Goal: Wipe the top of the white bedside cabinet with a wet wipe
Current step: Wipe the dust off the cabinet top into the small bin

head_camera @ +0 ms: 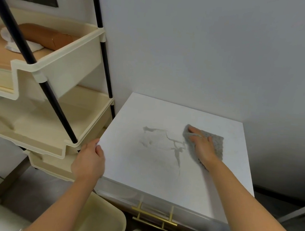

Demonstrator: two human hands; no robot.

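The right hand (202,147), fingers straight, presses the grey square wet wipe (216,144) flat near the right edge on top of the white bedside cabinet (141,171). The left hand (89,162) grips its left edge.

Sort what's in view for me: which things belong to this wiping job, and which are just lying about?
In the job: cabinet top, with wet streaks; grey wipe; right hand pressing flat on it; left hand gripping the top's left edge.
Lying about: cream shelf rack; brown package and white cloth on its upper shelf; cream bin; gold drawer handle.
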